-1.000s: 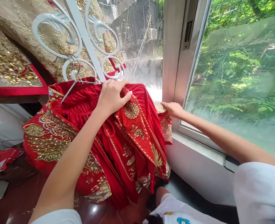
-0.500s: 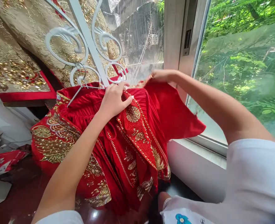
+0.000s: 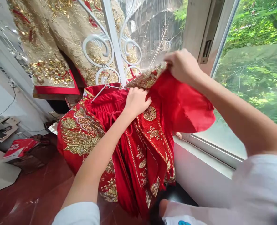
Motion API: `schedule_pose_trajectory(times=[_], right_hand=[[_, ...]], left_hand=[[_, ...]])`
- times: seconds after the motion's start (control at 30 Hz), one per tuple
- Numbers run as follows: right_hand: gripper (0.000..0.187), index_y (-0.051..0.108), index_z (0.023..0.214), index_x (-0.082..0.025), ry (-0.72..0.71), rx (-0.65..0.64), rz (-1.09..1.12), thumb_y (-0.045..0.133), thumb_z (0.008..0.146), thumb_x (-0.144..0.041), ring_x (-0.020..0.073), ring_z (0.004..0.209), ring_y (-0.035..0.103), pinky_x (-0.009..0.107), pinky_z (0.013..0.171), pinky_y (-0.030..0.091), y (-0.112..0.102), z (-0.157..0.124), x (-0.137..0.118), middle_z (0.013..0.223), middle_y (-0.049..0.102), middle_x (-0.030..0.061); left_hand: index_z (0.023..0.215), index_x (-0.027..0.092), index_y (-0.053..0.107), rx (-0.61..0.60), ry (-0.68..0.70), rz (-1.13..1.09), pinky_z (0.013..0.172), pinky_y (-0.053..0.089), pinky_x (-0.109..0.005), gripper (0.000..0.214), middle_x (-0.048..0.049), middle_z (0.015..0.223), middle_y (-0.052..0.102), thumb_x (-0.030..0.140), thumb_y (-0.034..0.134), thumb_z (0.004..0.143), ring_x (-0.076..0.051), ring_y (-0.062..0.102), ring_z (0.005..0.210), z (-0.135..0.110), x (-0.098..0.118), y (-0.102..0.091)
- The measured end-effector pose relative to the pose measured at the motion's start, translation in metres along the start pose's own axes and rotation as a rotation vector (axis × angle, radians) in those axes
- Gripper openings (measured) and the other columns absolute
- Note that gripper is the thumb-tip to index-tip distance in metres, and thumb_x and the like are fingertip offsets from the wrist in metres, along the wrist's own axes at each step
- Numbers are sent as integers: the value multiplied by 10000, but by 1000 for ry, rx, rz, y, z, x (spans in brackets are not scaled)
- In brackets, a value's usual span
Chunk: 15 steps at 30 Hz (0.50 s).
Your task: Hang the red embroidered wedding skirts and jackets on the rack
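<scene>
A red jacket with gold embroidery (image 3: 82, 140) hangs on a thin wire hanger (image 3: 107, 84), with a gathered red skirt (image 3: 126, 175) hanging inside it. My left hand (image 3: 137, 101) grips the jacket near its collar and front edge, thumb on the embroidered side; its fingertips are partly hidden in the cloth. Up by the window frame, my right hand (image 3: 182, 64) is closed on an upper edge of the jacket and holds it raised. Below that hand the plain red lining (image 3: 187, 106) spreads out to the right.
A white scrolled metal rack (image 3: 116, 40) stands behind, with a gold sequined garment (image 3: 56, 59) on its far side. To the right is a sliding window (image 3: 241, 78) above a sill (image 3: 206, 153). A red packet (image 3: 19, 148) and papers lie at the left.
My right hand has lifted the jacket edge higher, showing more of its gold embroidery. My left hand keeps its hold near the collar. The view has shifted left.
</scene>
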State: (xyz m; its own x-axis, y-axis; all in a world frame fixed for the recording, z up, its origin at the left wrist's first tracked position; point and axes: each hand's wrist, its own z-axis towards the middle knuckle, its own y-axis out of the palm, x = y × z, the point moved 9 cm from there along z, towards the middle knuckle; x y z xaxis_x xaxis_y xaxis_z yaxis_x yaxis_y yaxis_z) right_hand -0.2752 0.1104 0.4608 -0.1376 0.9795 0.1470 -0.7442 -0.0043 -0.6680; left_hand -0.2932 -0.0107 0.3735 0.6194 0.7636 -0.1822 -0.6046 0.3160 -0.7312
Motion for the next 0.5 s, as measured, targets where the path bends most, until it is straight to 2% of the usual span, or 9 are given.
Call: schedule_pose_trajectory(times=[0.03, 0.1, 0.17, 0.23, 0.3, 0.33, 0.4, 0.47, 0.5], right_hand=[[290, 645, 944, -138, 41, -36, -105, 400, 792, -104, 328, 887, 632, 443, 715, 487, 4, -24, 2, 844, 640, 148], [329, 625, 1052, -158, 61, -182, -172, 370, 845, -159, 310, 749, 637, 421, 636, 474, 28, -76, -13, 764, 642, 147], [472, 473, 1308, -131, 33, -335, -69, 312, 865, -160, 295, 685, 632, 407, 592, 458, 56, -122, -46, 815, 661, 179], [602, 283, 1443, -86, 56, -462, 9, 271, 842, -108, 303, 694, 644, 406, 562, 447, 77, -151, -77, 935, 660, 228], [610, 225, 1466, -61, 39, -521, 57, 292, 868, -166, 310, 715, 652, 401, 555, 443, 84, -155, -97, 937, 663, 233], [583, 285, 1447, -76, 13, -533, 93, 325, 891, -247, 306, 719, 652, 393, 557, 444, 84, -149, -101, 901, 672, 214], [520, 506, 1305, -148, -43, -504, 254, 367, 903, -447, 267, 694, 646, 363, 567, 452, 78, -125, -93, 796, 683, 148], [526, 643, 1088, -196, -1, -314, 473, 309, 905, -558, 214, 677, 636, 333, 595, 464, 70, -92, -61, 759, 680, 95], [542, 658, 1037, -193, 68, -161, 557, 286, 909, -565, 202, 693, 635, 330, 621, 471, 67, -78, -38, 783, 682, 88]], left_hand=[[1084, 83, 646, 22, -14, 4, 927, 387, -495, 417, -158, 943, 657, 339, 389, 877, -318, 546, 982, -1, -1, 2], [982, 42, 671, 39, -37, 0, 963, 376, -502, 420, -186, 930, 651, 343, 403, 867, -328, 548, 990, -5, -4, 8], [929, 3, 673, 23, -44, -25, 1019, 350, -501, 414, -215, 938, 644, 334, 440, 843, -339, 544, 1020, -10, -7, 13], [969, -21, 659, 15, -27, -65, 1073, 320, -486, 411, -236, 1020, 629, 311, 462, 825, -344, 526, 1088, -16, -9, 14], [1070, -4, 631, 19, 4, -96, 1107, 294, -483, 405, -228, 1136, 601, 262, 446, 827, -339, 489, 1171, -21, -8, 11], [1118, 13, 614, 19, 19, -96, 1117, 279, -494, 404, -218, 1183, 586, 226, 431, 827, -336, 468, 1206, -23, -7, 10], [1191, 38, 580, 0, 51, -72, 1129, 250, -522, 432, -204, 1243, 564, 162, 431, 805, -335, 430, 1260, -28, -1, 7], [1224, 67, 565, -19, 83, -42, 1139, 233, -528, 444, -182, 1283, 554, 154, 450, 804, -321, 398, 1300, -39, 5, 4], [1219, 96, 572, -9, 82, -33, 1141, 236, -520, 421, -158, 1299, 554, 176, 455, 823, -301, 401, 1304, -46, 4, -1]])
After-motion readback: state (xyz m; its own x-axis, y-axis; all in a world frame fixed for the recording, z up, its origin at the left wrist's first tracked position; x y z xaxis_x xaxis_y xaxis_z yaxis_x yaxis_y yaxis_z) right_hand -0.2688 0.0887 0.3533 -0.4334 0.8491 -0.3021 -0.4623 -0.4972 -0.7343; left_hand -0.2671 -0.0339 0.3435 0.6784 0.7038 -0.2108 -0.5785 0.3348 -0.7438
